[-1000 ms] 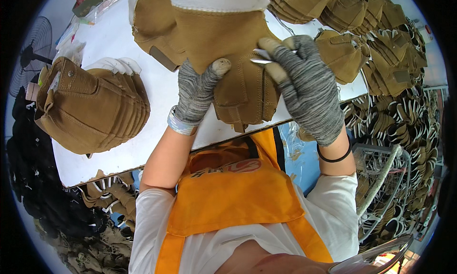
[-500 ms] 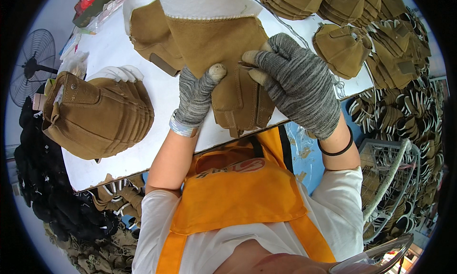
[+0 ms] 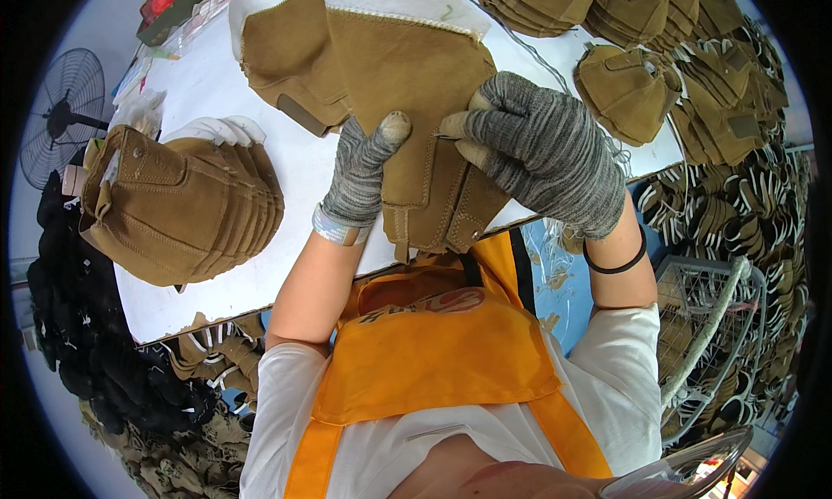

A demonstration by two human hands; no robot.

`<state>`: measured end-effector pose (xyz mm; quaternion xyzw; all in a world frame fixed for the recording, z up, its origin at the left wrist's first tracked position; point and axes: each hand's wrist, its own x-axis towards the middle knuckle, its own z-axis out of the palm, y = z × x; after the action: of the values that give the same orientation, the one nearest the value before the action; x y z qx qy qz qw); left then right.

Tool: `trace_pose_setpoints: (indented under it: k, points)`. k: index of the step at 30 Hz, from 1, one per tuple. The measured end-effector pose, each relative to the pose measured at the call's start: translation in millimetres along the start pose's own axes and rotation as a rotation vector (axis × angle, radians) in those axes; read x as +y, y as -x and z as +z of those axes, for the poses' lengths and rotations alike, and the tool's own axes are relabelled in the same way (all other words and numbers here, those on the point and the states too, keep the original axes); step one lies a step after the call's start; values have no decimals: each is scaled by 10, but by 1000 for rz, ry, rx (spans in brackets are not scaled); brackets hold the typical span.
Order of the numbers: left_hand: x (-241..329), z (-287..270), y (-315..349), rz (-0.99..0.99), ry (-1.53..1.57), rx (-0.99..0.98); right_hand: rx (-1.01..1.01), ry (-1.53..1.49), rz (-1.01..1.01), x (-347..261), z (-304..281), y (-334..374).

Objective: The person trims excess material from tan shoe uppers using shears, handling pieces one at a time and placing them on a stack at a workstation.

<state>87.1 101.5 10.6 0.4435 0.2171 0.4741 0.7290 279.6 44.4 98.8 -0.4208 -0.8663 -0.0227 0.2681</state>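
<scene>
At twelve o'clock I see the brown stitched piece (image 3: 425, 74) at the near edge of a white table (image 3: 303, 196), its left side pinched by the grey-gloved left hand (image 3: 360, 174) at eleven, thumb on top and fingers mostly hidden. At two o'clock I find the right hand (image 3: 550, 148), likewise gloved, fingertips closed about a largely concealed small tool (image 3: 445, 137) against the stitching; a brown stack (image 3: 191, 209) stands at nine.
</scene>
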Motion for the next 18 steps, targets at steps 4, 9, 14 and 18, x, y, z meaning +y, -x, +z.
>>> trace_pose_setpoints:
  k: [4,9,14,18]
  points:
    - [5,-6,5,-36,21,-14,-33,-80,-42,48,5,1]
    - [18,3,-7,-14,-17,-1,24,-120,16,65,4,-12]
    - [53,-16,11,-24,-37,-9,66,-59,40,21,-36,-28]
    - [83,10,18,10,-71,-3,7,-30,44,12,-61,-49]
